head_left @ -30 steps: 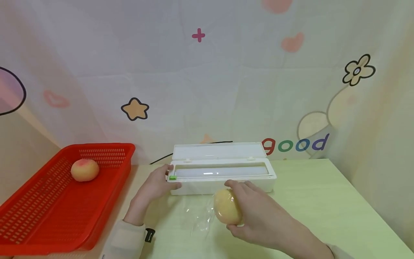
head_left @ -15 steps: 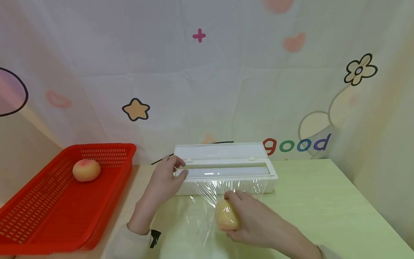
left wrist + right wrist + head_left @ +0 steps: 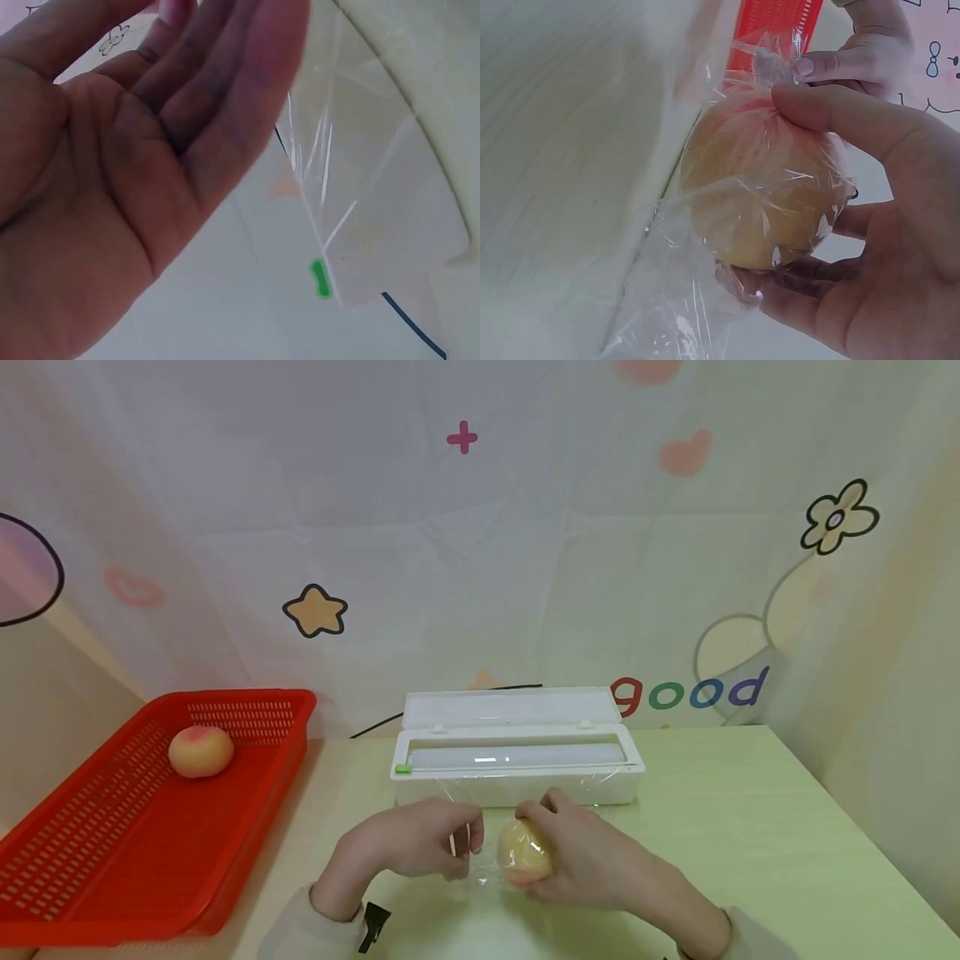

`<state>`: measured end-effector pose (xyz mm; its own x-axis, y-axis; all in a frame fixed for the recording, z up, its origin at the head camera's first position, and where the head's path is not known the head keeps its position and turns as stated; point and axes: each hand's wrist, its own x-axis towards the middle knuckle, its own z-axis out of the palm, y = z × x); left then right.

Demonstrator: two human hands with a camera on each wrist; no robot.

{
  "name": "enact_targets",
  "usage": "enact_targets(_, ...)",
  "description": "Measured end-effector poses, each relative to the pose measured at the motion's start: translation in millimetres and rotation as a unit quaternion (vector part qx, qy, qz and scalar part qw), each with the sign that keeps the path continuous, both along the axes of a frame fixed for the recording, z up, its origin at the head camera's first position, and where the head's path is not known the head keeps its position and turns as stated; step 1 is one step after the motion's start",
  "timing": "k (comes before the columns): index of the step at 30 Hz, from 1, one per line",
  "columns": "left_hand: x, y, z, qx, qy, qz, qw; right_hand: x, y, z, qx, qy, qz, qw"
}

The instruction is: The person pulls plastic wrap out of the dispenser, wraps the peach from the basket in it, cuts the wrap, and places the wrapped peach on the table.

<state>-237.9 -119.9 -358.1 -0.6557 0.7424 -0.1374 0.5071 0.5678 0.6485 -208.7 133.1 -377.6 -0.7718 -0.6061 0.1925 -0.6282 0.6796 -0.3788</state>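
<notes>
My right hand (image 3: 592, 860) grips a yellow-pink peach (image 3: 757, 187) wrapped in clear cling film, its thumb near the pink end. Left of it, my left hand (image 3: 420, 839) has its fingers bent and pinches a gathered tuft of cling film (image 3: 774, 64) beside the peach; the left wrist view cuts off these fingertips. Behind both hands stands a white cling film dispenser (image 3: 517, 789), lid up, with a roll (image 3: 517, 757) inside and a green slider (image 3: 403, 768) at its left end. Film runs over the dispenser's front edge toward the peach.
A red plastic basket (image 3: 258, 827) stands on the left, with another peach (image 3: 201, 752) inside. The pale table (image 3: 750, 843) extends to the right of the dispenser. A patterned cloth (image 3: 525, 568) hangs behind, and a dark cord (image 3: 375, 725) runs behind the dispenser.
My left hand has left the dispenser's left end and come down and right to the film beside the peach. My right hand first drew the peach toward me, stretching film from the dispenser.
</notes>
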Motion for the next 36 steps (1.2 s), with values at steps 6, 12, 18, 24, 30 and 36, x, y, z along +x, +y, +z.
enact_targets(6,-8.3,-6.1,-7.1,0.023,-0.054,0.012,0.9982,-6.1,-3,-1.0,0.015,0.010,0.005,0.9998)
enact_targets(12,-15.9,-12.4,-10.7,0.016,-0.035,0.015,0.9992,-11.8,-5,-3.2,0.017,0.007,-0.018,0.9997)
enact_targets(18,-17.2,-7.6,-10.9,0.027,0.062,0.029,0.9973,-16.8,-3,-4.2,0.013,0.010,-0.024,0.9996)
enact_targets(24,-11.3,11.5,-13.8,0.028,0.134,0.031,0.9900,-24.0,0,-2.7,-0.009,-0.014,-0.008,0.9998)
enact_targets(30,-7.4,24.9,-21.6,0.020,0.183,0.017,0.9828,-29.2,0,-1.7,-0.018,-0.020,-0.013,0.9996)
enact_targets(36,-7.4,33.3,-29.4,0.001,0.234,0.040,0.9714,-34.5,-2,-4.0,-0.046,-0.025,-0.026,0.9983)
